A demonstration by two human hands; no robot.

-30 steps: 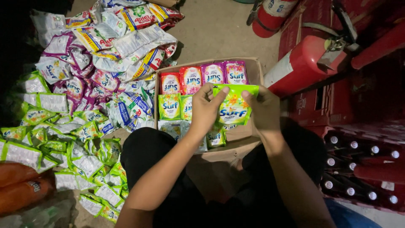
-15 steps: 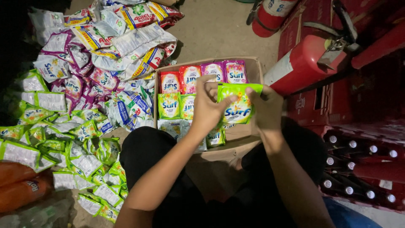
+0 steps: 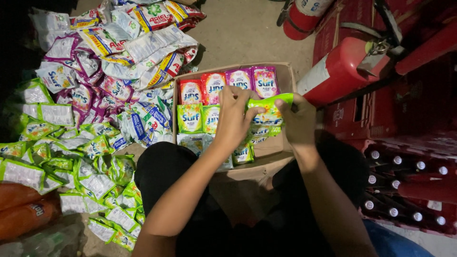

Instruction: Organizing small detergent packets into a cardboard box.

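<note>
Over cardboard box [image 3: 283, 76], both hands' grip [image 3: 233, 119] [image 3: 299, 121] closed on green sachets [image 3: 269, 112], fire extinguisher [image 3: 340, 71] beside.

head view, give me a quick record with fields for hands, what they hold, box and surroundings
left hand: pinches the left edge of a green sachet strip
right hand: has its grip on the strip's right end
box: cardboard box on the floor, holding upright rows of red, pink, purple and green sachets
left of box: loose pile of sachets spread over the floor
right of box: red fire extinguisher lying down; crate of capped bottles nearer the person
</note>
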